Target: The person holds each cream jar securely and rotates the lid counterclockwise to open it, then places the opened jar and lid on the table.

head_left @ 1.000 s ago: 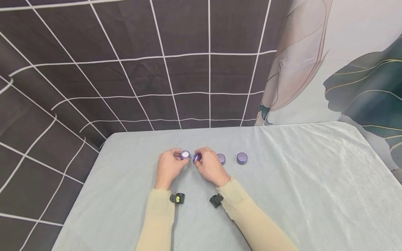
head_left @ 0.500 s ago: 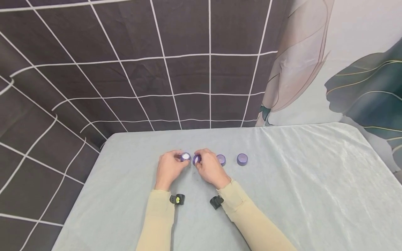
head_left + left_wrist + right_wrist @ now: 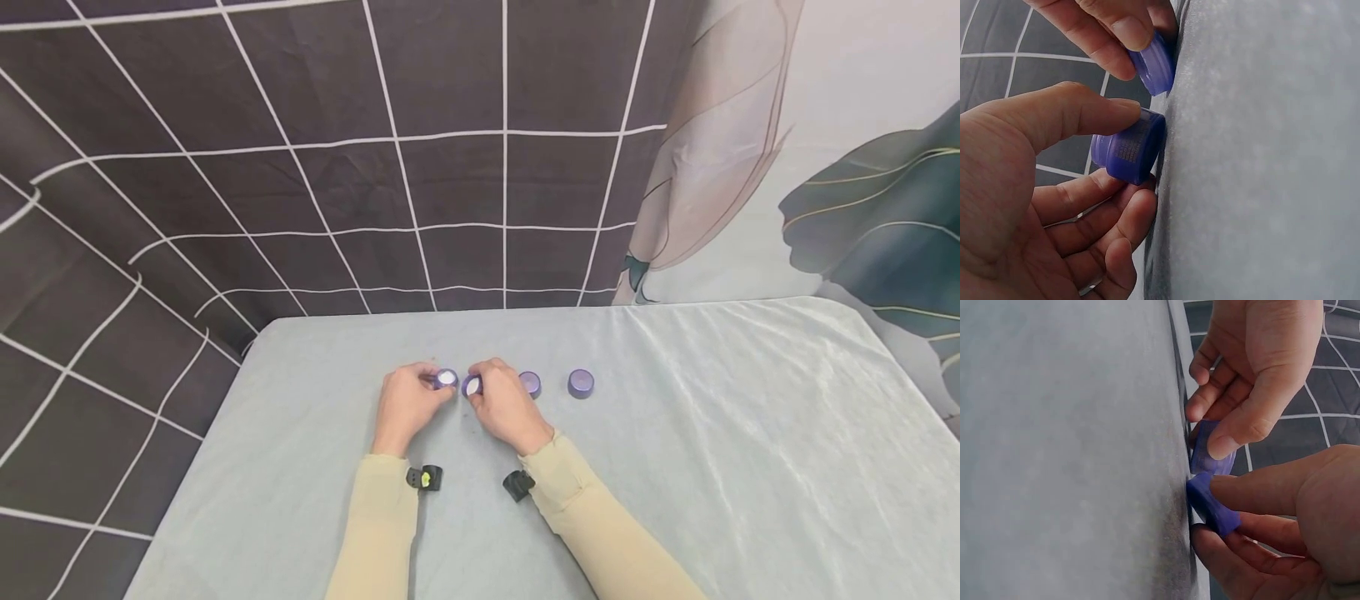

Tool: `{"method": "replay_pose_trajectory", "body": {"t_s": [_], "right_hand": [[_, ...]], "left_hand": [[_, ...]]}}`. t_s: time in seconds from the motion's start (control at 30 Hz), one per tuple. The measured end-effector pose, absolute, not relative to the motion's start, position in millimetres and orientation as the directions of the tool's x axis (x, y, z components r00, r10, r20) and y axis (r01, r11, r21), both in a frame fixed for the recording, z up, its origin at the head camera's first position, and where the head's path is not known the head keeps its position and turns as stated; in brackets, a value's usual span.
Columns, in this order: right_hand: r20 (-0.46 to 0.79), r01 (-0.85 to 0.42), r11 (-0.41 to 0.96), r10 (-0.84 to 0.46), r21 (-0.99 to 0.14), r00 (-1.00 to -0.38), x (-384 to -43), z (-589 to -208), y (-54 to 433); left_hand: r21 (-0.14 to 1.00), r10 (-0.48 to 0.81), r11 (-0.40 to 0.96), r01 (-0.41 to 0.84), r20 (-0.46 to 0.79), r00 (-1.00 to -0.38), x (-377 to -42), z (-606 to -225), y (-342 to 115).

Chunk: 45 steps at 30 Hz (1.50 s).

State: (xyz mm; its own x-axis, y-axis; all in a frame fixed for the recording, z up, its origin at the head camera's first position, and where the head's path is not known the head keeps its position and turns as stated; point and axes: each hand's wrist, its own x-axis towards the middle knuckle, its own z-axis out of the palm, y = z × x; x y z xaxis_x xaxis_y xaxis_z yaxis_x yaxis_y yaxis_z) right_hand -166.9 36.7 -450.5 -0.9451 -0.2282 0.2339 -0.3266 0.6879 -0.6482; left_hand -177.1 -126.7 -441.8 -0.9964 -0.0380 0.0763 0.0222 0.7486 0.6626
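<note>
Purple open jar [image 3: 1125,150], one, small, fine print on its side, white showing within its mouth; whether contents or a seal cannot be told. Pinched between thumb and fingers of the left hand [image 3: 407,408], near centre of the worktop [image 3: 675,500].

Purple lid [image 3: 1213,506], one, white inside, tilted towards the jar; pinched by the right hand [image 3: 512,410]. Lies just beside the jar, at its 3 o'clock in the head view. Contact with the cloth below cannot be told.

Purple closed jars, two, upright: the nearer one [image 3: 530,384] just past the right hand, the farther one [image 3: 581,383] beyond it, both at the lid's 3 o'clock.

Dark grid-patterned hanging [image 3: 450,183], at 12 o'clock.

Step in hand, as judged: jar and lid parted, opening or closing of one jar. Next move seems to call for a steady left grip, jar level, and a controlled turn of the lid's tilt.
</note>
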Motion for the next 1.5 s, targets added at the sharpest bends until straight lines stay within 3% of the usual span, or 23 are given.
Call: {"method": "replay_pose_trajectory", "body": {"t_s": [0.6, 1.5], "right_hand": [[0.196, -0.287, 0.707, -0.21, -0.646, -0.958, -165.2, -449.5, 36.5], [0.222, -0.332, 0.706, -0.247, -0.626, -0.943, -165.2, -450.2, 35.8]], "left_hand": [[0.669, -0.028, 0.744, 0.004, 0.038, -0.999, -175.5, -440.6, -126.7], [0.629, -0.019, 0.777, -0.011, 0.006, -1.0, -174.5, -439.6, -127.5]]}}
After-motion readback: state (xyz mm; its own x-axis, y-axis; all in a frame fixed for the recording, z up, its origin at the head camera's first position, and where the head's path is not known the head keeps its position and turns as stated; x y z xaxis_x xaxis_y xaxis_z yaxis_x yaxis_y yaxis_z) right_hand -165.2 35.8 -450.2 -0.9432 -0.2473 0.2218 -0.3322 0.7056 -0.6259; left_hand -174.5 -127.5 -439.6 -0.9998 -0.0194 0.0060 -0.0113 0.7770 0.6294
